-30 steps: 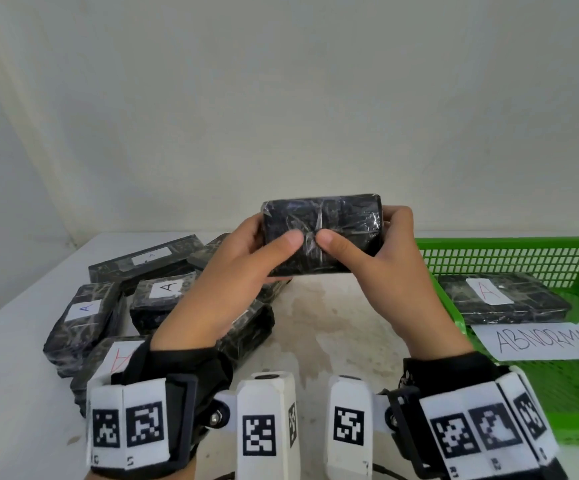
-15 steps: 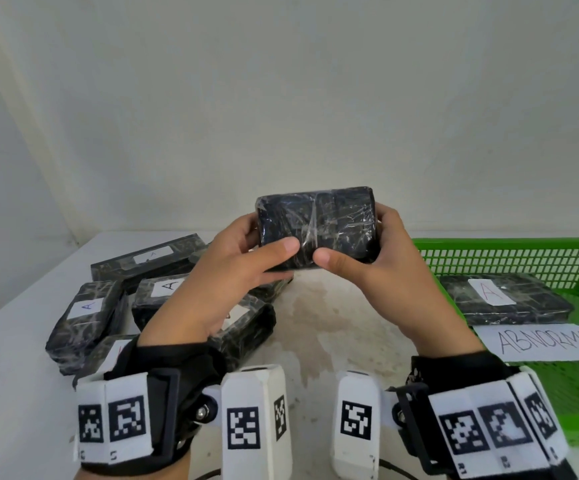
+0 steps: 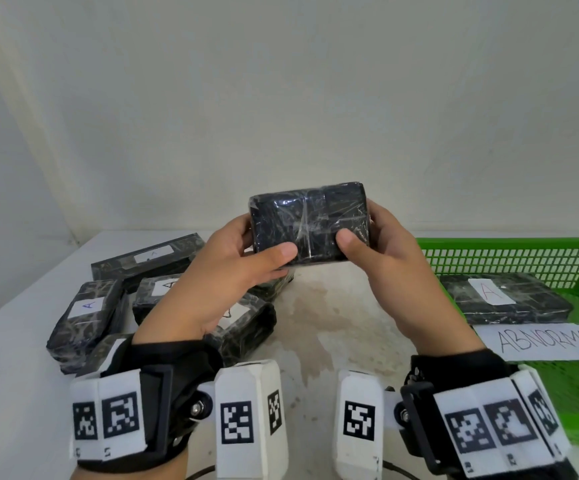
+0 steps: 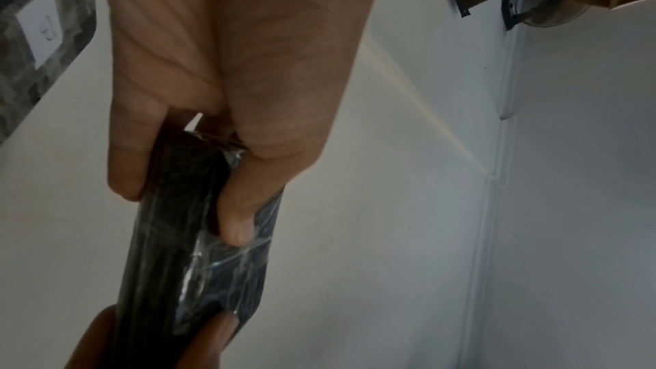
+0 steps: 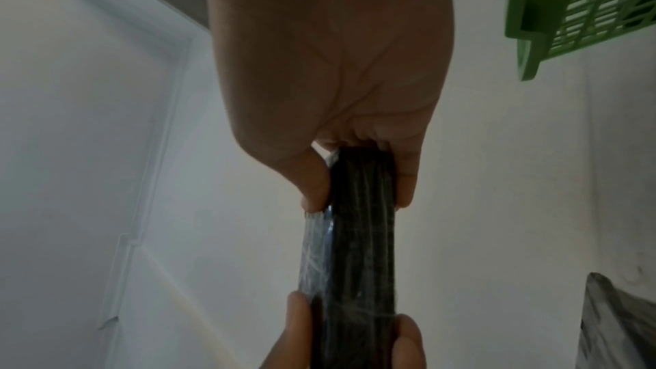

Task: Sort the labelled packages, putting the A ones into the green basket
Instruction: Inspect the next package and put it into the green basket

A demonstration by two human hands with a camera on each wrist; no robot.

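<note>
A black film-wrapped package (image 3: 310, 225) is held up above the table between both hands, its facing side showing no label. My left hand (image 3: 243, 258) grips its left end, thumb on the front. My right hand (image 3: 378, 244) grips the right end the same way. From the left wrist, the package (image 4: 199, 234) shows edge-on, pinched between thumb and fingers; from the right wrist the package (image 5: 358, 234) looks the same. The green basket (image 3: 509, 247) stands at the right, holding one package labelled A (image 3: 499, 297).
Several black packages lie in a pile at the left of the white table (image 3: 11, 368), some showing A labels, such as one (image 3: 85, 315) near the left edge. A paper sign reading ABNORMAL (image 3: 544, 341) lies on the basket's front part. A wall stands close behind.
Both hands have lifted the package slightly and tilted it, turning its face more toward me. The thumbs have moved apart along its lower edge.
</note>
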